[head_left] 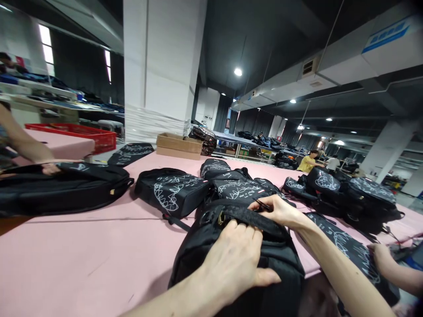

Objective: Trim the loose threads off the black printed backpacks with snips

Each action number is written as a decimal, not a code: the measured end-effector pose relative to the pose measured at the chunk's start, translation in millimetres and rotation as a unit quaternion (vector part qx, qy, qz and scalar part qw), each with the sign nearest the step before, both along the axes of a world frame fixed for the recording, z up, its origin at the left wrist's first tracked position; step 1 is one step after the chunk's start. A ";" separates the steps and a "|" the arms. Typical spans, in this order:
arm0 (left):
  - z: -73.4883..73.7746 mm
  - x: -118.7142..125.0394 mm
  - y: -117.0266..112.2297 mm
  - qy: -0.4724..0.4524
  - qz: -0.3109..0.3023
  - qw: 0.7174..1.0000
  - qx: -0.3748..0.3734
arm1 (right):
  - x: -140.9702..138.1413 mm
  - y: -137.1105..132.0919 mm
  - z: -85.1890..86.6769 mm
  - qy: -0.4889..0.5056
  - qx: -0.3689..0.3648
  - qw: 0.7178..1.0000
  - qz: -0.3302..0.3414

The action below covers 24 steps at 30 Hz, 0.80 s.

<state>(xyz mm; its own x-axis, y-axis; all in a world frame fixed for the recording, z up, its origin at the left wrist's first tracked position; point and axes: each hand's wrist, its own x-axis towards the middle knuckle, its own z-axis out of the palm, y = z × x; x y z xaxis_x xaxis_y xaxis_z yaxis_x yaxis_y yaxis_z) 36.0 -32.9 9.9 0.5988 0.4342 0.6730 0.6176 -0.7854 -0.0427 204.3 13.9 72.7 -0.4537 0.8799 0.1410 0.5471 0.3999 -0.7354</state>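
A black backpack [280, 273] stands in front of me at the table's near edge, its top facing up. My left hand [234, 253] lies over its top, fingers curled over the fabric by the zip opening and thumb stretched out to the right. A brass-coloured zip pull [221, 218] shows just beyond the knuckles. At the far side of the bag's top, my right hand [276, 211] is closed around a small dark pointed tool [262, 204], which looks like thread snips. The right fingertips are close to the bag's padded strap; the tool's tip is partly hidden.
Several black backpacks with white scribble prints [175, 189] lie on the pink table [99, 259]. Co-workers' hands touch bags at left [49, 167] and right [383, 259]. A cardboard box [178, 147] stands near a pillar [161, 66]; a red crate [105, 138] is at left.
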 end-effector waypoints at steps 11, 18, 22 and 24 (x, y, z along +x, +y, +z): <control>13.5 -61.3 54.6 -0.341 -0.036 0.916 -0.207 | -9.4 17.9 -21.8 0.145 0.021 0.977 -0.154; 26.5 -45.3 82.9 -0.288 -0.091 0.841 -0.450 | 1.8 13.6 -25.5 0.191 -0.040 0.965 -0.176; 45.2 -40.4 83.2 -0.099 -0.166 0.859 -0.475 | 3.5 9.8 -24.1 0.178 -0.053 0.967 -0.175; 48.0 -36.5 82.9 -0.060 -0.151 0.878 -0.450 | 6.3 8.4 -20.7 0.164 -0.053 0.970 -0.170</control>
